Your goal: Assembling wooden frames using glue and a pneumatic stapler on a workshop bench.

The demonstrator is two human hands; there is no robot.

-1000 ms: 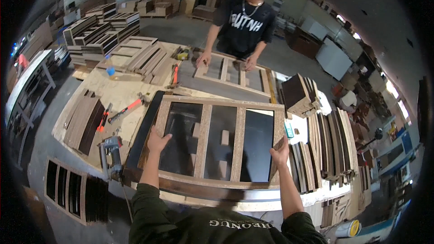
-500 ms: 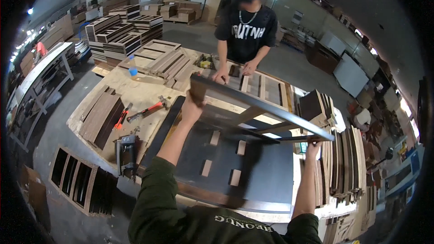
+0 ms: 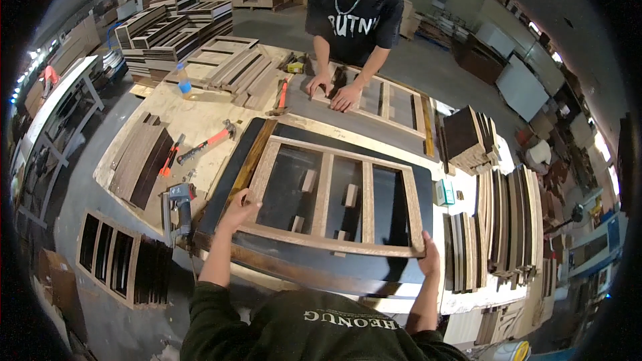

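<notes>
Frame (image 3: 324, 194) between hands (image 3: 241, 213), bottle (image 3: 184, 81), blue lower half

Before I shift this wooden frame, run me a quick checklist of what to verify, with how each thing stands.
1. Left hand at the near left corner of the wooden frame: ok.
2. Right hand at the near right corner: ok.
3. Small blocks clear of the rails: not ok, the near rail crosses over one.
4. Frame lying flush on the dark panel: cannot tell.
5. Co-worker's hands away from it: ok, they're at another frame.
6. Nail gun off it: ok, to its left.
</notes>
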